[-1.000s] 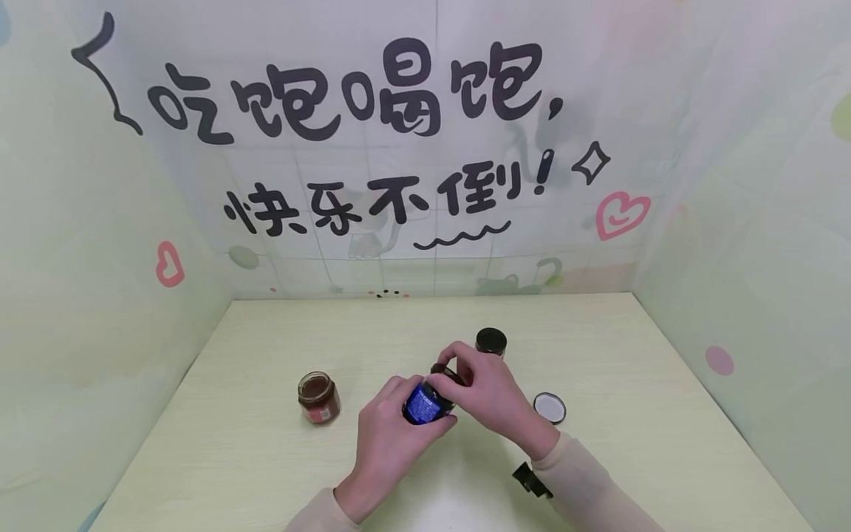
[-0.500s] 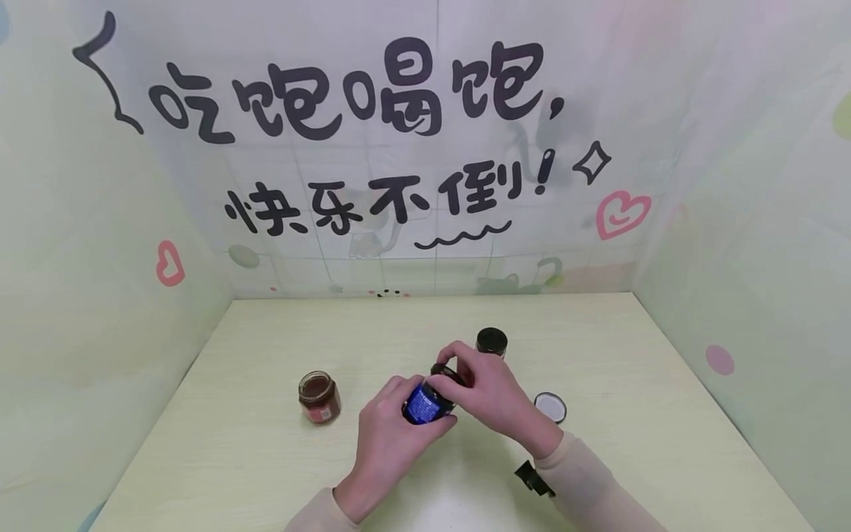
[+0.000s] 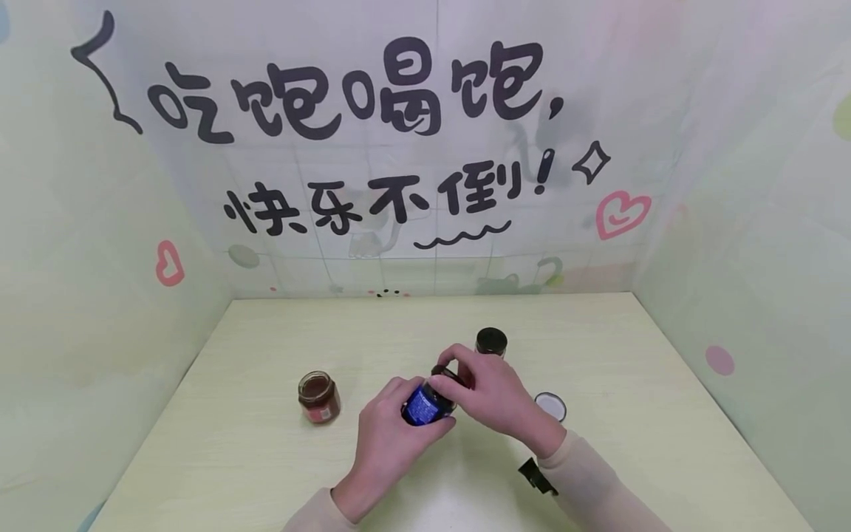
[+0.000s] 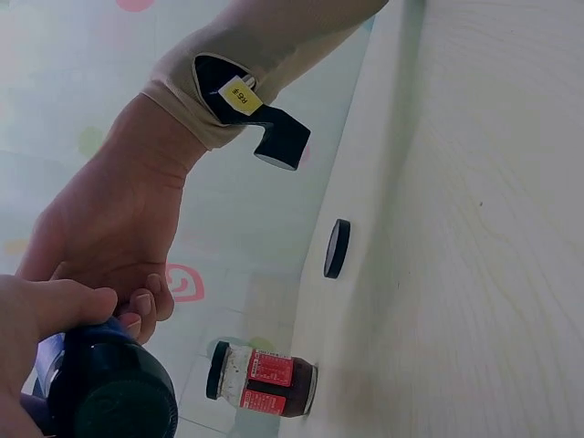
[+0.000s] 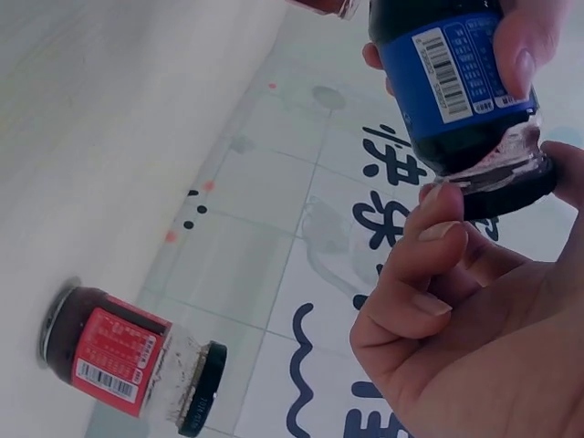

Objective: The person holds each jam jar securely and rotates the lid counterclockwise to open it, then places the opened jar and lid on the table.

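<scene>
Tilted above the table, a blue-labelled glass jar (image 3: 422, 408) is gripped by my left hand (image 3: 391, 436), thumb on one side and fingers round the other. My right hand (image 3: 495, 395) pinches the rim of its black lid (image 5: 511, 193) between thumb and fingers. The lid sits over the jar's mouth, and a crinkled, torn clear seal (image 5: 506, 155) shows round the neck. In the left wrist view the dark base of the jar (image 4: 119, 401) faces the camera. Part of the lid is hidden behind the right hand in the head view.
An uncapped jar of reddish-brown contents (image 3: 319, 399) stands at the left on the table (image 3: 219, 458). Behind my right hand stands a red-labelled jar (image 4: 269, 379) with a black lid. A loose lid (image 3: 550, 406) lies white side up by the right wrist, which carries a black mount (image 3: 537, 476).
The right wrist and its black mount have shifted slightly to the right. Both hands keep the same hold on the jar and lid; the other things have not moved.
</scene>
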A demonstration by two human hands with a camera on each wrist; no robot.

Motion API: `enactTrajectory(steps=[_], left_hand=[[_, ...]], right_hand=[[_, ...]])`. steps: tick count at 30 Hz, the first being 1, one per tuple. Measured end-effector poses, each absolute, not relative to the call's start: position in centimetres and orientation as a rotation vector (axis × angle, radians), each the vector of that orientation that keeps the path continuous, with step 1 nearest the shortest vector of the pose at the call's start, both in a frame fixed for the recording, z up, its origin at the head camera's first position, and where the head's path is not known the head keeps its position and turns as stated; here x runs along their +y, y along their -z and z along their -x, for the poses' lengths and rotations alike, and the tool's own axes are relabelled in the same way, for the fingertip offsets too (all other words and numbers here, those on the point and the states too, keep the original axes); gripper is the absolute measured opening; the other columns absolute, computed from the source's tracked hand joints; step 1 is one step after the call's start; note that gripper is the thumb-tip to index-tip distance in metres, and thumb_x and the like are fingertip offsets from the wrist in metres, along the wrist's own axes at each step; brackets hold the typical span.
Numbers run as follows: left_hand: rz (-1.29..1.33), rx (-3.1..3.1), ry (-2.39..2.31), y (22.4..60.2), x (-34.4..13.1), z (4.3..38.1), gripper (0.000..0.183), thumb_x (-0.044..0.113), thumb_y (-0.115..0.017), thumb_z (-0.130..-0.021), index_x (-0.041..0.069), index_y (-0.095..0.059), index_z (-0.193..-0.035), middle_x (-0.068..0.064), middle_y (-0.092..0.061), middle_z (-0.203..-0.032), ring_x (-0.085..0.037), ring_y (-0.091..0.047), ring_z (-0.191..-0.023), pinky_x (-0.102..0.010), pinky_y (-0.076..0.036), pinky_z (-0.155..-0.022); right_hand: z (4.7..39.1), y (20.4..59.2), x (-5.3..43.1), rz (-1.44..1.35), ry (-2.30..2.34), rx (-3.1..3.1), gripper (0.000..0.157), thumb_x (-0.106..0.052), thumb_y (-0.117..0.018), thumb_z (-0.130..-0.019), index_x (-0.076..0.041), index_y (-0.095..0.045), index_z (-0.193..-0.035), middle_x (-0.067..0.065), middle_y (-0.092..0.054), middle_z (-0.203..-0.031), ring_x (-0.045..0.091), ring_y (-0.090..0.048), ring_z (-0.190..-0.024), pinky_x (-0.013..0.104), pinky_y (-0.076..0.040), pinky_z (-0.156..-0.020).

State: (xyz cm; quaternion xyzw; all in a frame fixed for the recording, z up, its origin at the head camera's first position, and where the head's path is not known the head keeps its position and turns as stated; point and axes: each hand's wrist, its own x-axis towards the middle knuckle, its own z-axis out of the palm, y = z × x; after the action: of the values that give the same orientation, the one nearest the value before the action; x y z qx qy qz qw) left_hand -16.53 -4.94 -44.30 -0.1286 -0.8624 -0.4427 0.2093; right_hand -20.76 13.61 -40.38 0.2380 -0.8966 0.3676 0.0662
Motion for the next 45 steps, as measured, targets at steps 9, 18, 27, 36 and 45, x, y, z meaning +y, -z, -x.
enactTrajectory(steps=[9, 18, 27, 36, 45], left_hand=[[0.398, -2.402, 1.171, 44.4, -5.1, 16.5, 0.05, 0.038, -0.094, -0.065, 0.023, -0.072, -0.108, 0.015, -0.059, -0.089, -0.003, -0.058, -0.073, -0.025, -0.051, -0.064], [0.464, -2.329, 0.993, 45.1, -5.0, 16.4, 0.052, 0.04, -0.094, -0.063, 0.021, -0.072, -0.106, 0.013, -0.06, -0.091, -0.003, -0.06, -0.073, -0.023, -0.052, -0.064], [0.466, -2.3, 0.976, 45.3, -5.2, 16.7, 0.052, 0.039, -0.095, -0.062, 0.021, -0.072, -0.104, 0.013, -0.059, -0.089, -0.002, -0.059, -0.071, -0.022, -0.051, -0.062], [0.44, -2.325, 1.023, 45.3, -5.2, 16.8, 0.052, 0.036, -0.096, -0.061, 0.019, -0.073, -0.105, 0.011, -0.06, -0.089, -0.005, -0.06, -0.071, -0.025, -0.052, -0.062], [0.429, -2.34, 1.054, 45.4, -5.4, 16.8, 0.051, 0.033, -0.096, -0.062, 0.021, -0.073, -0.106, 0.012, -0.06, -0.09, -0.005, -0.061, -0.073, -0.026, -0.053, -0.064]], right_hand=[[20.6, 40.0, 13.2, -0.588, -0.943, -2.796, 0.04, -0.067, -0.041, -0.099, -0.035, -0.062, -0.087, -0.012, -0.05, -0.056, 0.008, -0.047, -0.05, 0.033, -0.039, -0.049], [20.6, 40.5, 12.7, -0.522, -1.027, -2.803, 0.049, -0.071, -0.041, -0.097, -0.031, -0.059, -0.076, -0.012, -0.05, -0.053, 0.01, -0.048, -0.051, 0.033, -0.04, -0.051], [21.0, 40.4, 12.8, -0.563, -1.156, -2.827, 0.044, -0.071, -0.05, -0.093, -0.031, -0.064, -0.081, -0.011, -0.053, -0.056, 0.01, -0.048, -0.053, 0.031, -0.042, -0.054], [21.2, 39.9, 13.1, -0.631, -1.186, -2.87, 0.035, -0.067, -0.056, -0.092, -0.035, -0.068, -0.089, -0.009, -0.054, -0.059, 0.01, -0.051, -0.056, 0.031, -0.044, -0.055], [21.3, 39.6, 13.3, -0.66, -1.215, -2.903, 0.033, -0.065, -0.06, -0.091, -0.033, -0.067, -0.094, -0.008, -0.055, -0.06, 0.01, -0.051, -0.055, 0.032, -0.044, -0.054]])
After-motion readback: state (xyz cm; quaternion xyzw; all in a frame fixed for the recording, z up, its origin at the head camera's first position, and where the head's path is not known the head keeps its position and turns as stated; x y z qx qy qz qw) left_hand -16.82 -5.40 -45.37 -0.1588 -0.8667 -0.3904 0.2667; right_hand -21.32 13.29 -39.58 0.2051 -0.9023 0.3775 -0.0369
